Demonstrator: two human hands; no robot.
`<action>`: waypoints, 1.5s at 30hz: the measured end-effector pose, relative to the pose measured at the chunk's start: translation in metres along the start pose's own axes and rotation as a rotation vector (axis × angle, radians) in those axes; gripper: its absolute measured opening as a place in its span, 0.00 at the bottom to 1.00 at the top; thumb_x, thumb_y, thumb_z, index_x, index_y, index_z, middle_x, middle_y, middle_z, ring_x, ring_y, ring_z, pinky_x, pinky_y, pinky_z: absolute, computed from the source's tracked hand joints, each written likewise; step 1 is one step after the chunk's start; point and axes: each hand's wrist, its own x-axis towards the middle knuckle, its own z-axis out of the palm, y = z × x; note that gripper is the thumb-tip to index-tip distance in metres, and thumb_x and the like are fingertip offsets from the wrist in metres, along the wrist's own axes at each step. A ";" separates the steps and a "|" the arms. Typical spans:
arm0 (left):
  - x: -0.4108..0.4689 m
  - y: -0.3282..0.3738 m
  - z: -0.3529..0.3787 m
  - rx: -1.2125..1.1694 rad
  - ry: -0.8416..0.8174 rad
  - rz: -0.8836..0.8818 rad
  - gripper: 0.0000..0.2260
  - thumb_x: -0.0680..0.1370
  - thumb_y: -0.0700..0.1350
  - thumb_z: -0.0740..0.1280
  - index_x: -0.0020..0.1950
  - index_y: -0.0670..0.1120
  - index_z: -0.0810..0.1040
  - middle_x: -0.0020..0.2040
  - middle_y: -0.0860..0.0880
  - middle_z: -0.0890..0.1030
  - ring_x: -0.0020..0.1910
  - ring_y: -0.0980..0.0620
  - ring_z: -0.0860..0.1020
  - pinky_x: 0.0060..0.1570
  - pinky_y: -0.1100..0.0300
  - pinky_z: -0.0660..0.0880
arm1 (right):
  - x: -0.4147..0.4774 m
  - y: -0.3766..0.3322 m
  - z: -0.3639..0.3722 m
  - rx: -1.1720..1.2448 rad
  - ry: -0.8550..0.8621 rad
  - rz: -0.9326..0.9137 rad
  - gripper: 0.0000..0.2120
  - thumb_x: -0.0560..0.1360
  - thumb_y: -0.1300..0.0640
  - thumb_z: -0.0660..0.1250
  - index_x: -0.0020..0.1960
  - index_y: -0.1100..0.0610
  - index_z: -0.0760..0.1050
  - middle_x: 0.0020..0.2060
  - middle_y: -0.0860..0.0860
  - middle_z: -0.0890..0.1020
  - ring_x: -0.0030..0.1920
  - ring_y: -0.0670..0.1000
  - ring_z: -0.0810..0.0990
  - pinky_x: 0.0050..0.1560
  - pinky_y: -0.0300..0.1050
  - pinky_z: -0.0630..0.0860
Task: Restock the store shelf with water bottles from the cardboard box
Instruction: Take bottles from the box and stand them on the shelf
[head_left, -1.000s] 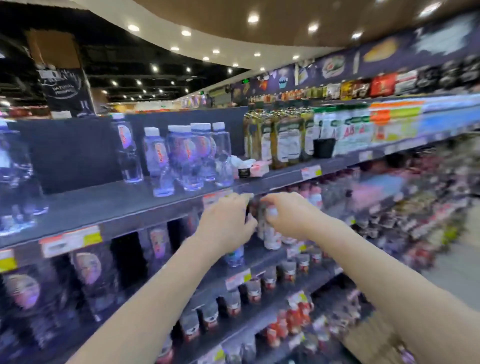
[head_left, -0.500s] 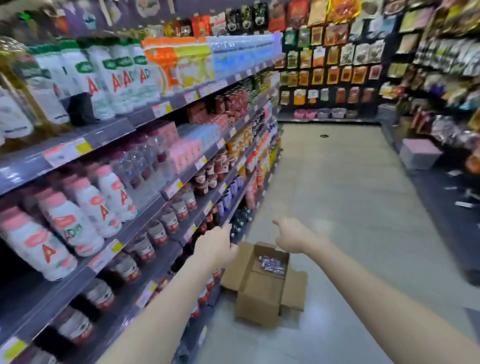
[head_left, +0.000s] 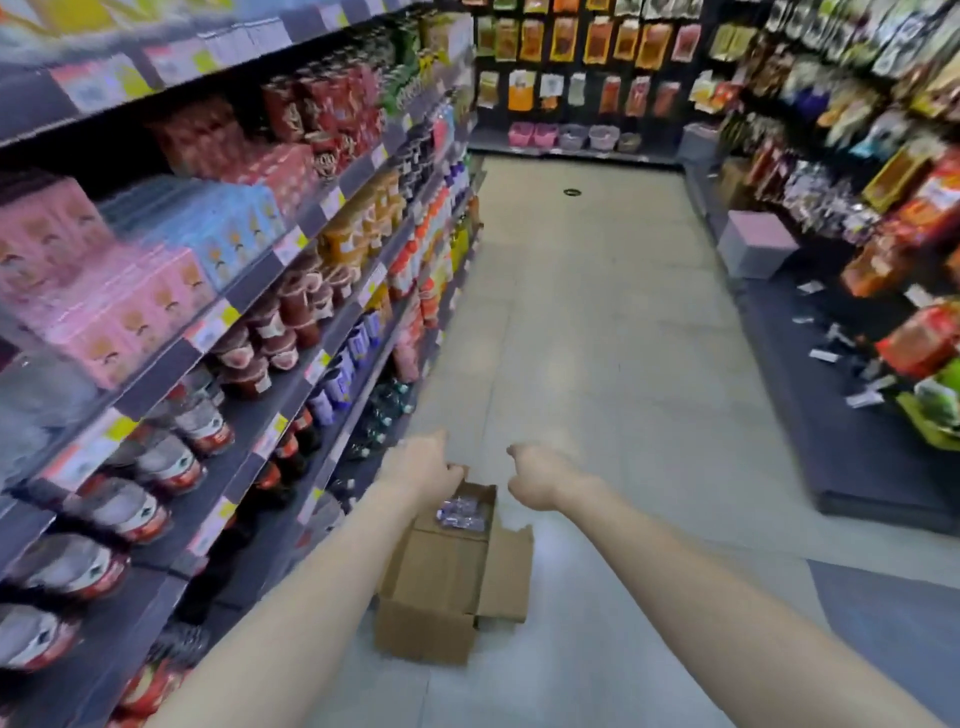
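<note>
Now that the view has swung from the shelf to the floor, both empty hands, left hand (head_left: 423, 467) and right hand (head_left: 537, 478), loosely curled, reach toward the open brown cardboard box (head_left: 447, 587) at six o'clock. Clear plastic water bottles (head_left: 464, 512) remain inside, so another pickup likely follows.

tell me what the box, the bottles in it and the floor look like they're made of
Box: plain brown cardboard, matte, with folded-out flaps and creased edges. Bottles: probably clear plastic, glinting, though blurred. Floor: pale smooth tile or vinyl, slightly glossy, with a soft light reflection beside the box.
</note>
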 end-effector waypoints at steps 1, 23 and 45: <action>0.019 0.005 0.000 -0.003 -0.013 -0.005 0.25 0.79 0.55 0.65 0.75 0.48 0.70 0.67 0.40 0.80 0.68 0.38 0.78 0.63 0.48 0.76 | 0.014 0.005 -0.004 -0.016 -0.025 -0.007 0.27 0.77 0.57 0.63 0.76 0.58 0.68 0.73 0.58 0.74 0.72 0.59 0.73 0.71 0.53 0.72; 0.230 0.028 0.097 -0.466 -0.148 -0.860 0.25 0.81 0.54 0.65 0.77 0.46 0.70 0.68 0.41 0.80 0.67 0.38 0.80 0.62 0.49 0.79 | 0.344 0.049 -0.073 -0.458 -0.472 -0.515 0.22 0.84 0.52 0.56 0.75 0.57 0.66 0.70 0.57 0.76 0.69 0.60 0.75 0.66 0.50 0.72; 0.344 -0.096 0.315 -0.907 -0.164 -1.219 0.17 0.85 0.54 0.60 0.67 0.45 0.77 0.53 0.45 0.83 0.52 0.44 0.83 0.51 0.49 0.83 | 0.586 0.003 0.188 -0.713 -0.660 -0.509 0.14 0.77 0.61 0.62 0.61 0.61 0.76 0.56 0.59 0.83 0.49 0.59 0.79 0.46 0.45 0.75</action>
